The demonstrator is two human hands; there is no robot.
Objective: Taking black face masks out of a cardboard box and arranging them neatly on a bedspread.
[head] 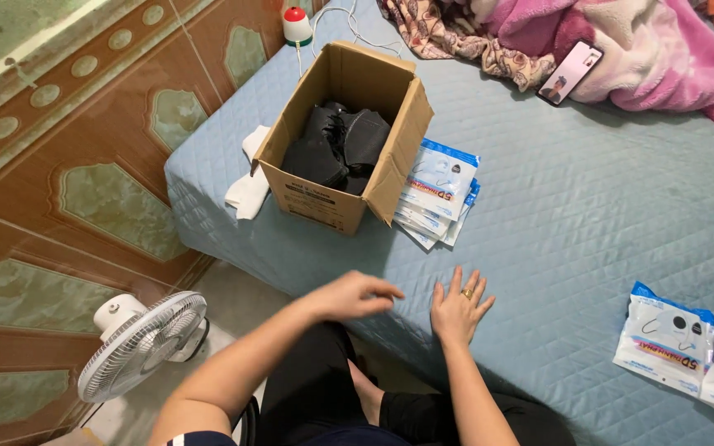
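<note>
My left hand point(357, 295) hovers just over the near edge of the blue quilted mattress point(588, 215), fingers loosely curled, holding nothing. My right hand point(459, 307), with a gold ring, lies flat on the mattress, fingers spread and empty. Beyond both hands stands an open cardboard box point(349, 136) holding several black face masks point(339, 144). A stack of white-and-blue mask packets point(440, 192) leans against the box's right side. More such packets point(687, 347) lie at the right edge, near my right hand's side.
A phone point(570, 72) with a lit screen rests on pink and patterned blankets point(621, 41) at the far end. White cloth point(249, 182) lies left of the box. A white fan point(142, 343) stands on the floor by the brown wooden panel point(68, 165).
</note>
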